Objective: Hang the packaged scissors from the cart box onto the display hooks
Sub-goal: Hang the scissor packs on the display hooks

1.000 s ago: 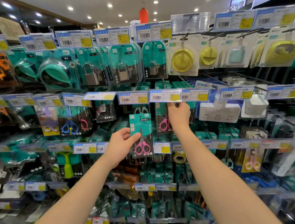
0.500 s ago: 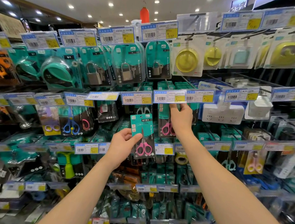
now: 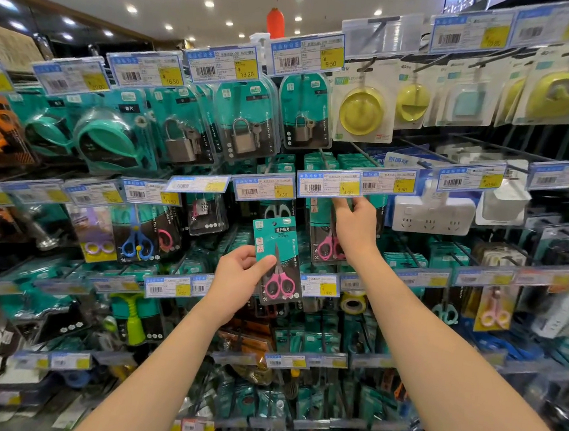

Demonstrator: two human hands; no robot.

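Pack (image 3: 276, 259) still held; right hand (image 3: 356, 228) still raised.

The scissors pack (image 3: 277, 259) sits in the left hand (image 3: 236, 281), in front of the display wall. Up and to its right, the right hand (image 3: 356, 226) touches the underside of a price tag (image 3: 328, 185), before hanging scissors packs (image 3: 327, 239). Padlock packs (image 3: 246, 122) hang above.
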